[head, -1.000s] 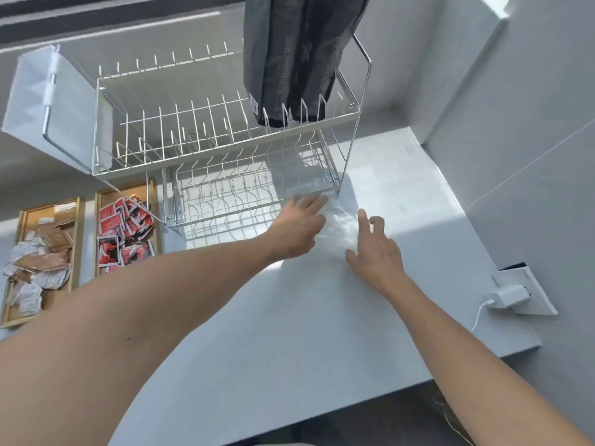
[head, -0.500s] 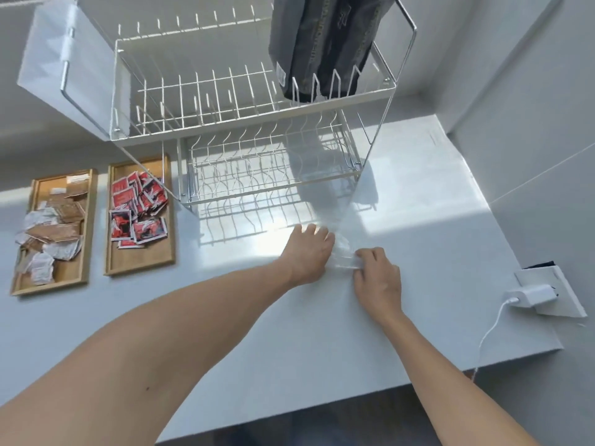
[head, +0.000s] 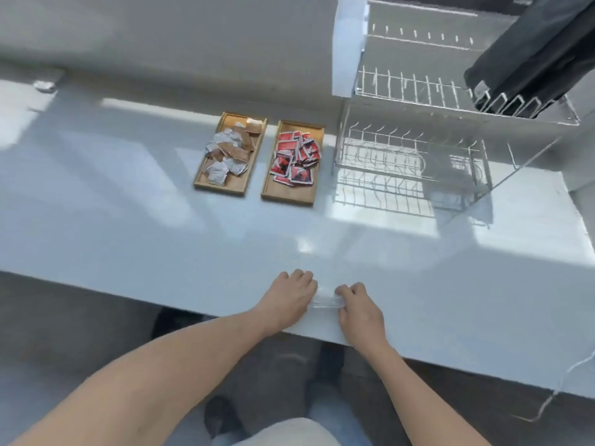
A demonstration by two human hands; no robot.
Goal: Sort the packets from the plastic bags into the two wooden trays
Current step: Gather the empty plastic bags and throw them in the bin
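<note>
Two wooden trays stand side by side at the back of the white counter. The left tray (head: 199, 180) holds several brown and white packets (head: 229, 151). The right tray (head: 289, 196) holds several red packets (head: 294, 157). Near the counter's front edge my left hand (head: 289, 300) and my right hand (head: 359, 305) are both closed on a folded clear plastic bag (head: 325, 300) that lies flat between them. The bag looks empty.
A two-tier wire dish rack (head: 415, 156) stands to the right of the trays, with a dark bag (head: 534, 59) on its top tier. A white cable (head: 566, 381) hangs off the counter's front right edge. The counter edge (head: 128, 286) runs just under my hands.
My hands have pulled the plastic bag from beside the dish rack back to the front edge and gathered it smaller. The view has swung left, so the trays are now central.
</note>
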